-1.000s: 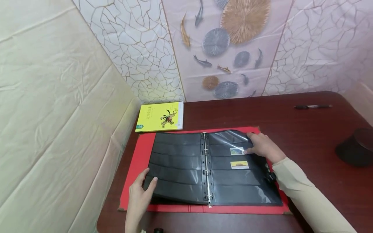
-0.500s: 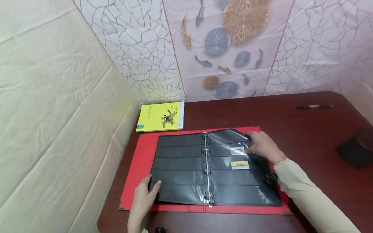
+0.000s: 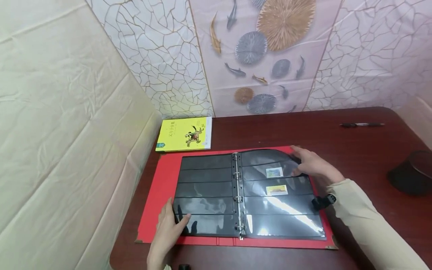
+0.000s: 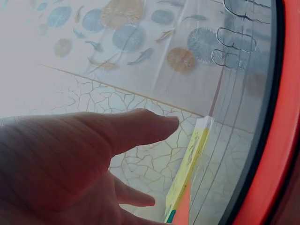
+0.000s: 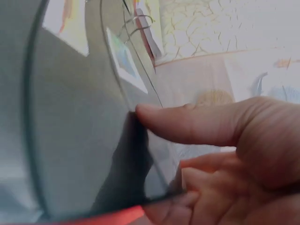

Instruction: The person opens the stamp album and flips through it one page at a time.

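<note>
A red ring-bound stamp album [image 3: 151,202] lies spread on the table, with black pocket sleeves on both sides of its metal rings [image 3: 238,198]. Two stamps sit in the right page [image 3: 256,206]: a blue-green one [image 3: 274,172] above a yellow one [image 3: 276,190]. At that page's upper outer edge, my right hand [image 3: 314,165] pinches the sleeve; in the right wrist view the thumb [image 5: 187,123] lies on its face and the fingers go behind. My left hand [image 3: 168,225] is at the left page's lower outer edge, thumb spread over the page, fingers extended.
A yellow book [image 3: 183,134] lies behind the album at the back left. On the right of the table are a pen [image 3: 362,124] and a dark round object [image 3: 411,173]. Patterned cloth [image 3: 175,56] hangs behind the table, and pale cloth [image 3: 67,131] hangs on the left.
The left hand has moved down and slightly right along the left page, which now lies flatter. The right hand has shifted a little right, and the right page's raised top corner has lowered.
</note>
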Available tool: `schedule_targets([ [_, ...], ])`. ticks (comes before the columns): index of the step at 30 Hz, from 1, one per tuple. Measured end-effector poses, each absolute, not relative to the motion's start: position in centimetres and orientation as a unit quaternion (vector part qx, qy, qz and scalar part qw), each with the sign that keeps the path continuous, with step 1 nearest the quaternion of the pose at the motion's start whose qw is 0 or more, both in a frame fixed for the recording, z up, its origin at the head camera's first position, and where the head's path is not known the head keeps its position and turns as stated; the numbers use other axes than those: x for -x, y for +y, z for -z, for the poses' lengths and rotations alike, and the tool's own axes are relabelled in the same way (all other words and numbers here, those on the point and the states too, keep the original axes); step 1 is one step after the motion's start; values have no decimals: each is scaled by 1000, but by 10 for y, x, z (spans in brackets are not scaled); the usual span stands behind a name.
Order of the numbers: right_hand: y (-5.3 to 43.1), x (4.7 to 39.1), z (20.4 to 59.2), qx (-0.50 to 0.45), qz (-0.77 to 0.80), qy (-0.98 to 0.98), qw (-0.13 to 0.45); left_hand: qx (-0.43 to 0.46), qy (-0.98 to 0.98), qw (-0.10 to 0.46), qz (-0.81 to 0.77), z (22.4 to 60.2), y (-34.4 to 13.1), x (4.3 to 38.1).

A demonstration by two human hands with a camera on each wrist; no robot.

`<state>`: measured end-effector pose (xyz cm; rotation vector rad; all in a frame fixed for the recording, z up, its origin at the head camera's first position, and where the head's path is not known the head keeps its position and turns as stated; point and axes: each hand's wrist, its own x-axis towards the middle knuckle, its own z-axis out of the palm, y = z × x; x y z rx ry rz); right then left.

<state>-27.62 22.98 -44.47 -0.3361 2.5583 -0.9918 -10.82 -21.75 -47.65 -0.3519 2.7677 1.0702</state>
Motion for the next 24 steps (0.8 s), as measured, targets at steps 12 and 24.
schedule_targets([
  [12,248,251,444,197,399,882,154,84,918,25,-386,486,-195,127],
  [24,249,212,433,176,398,885,168,45,942,43,-330,494,-186,132],
])
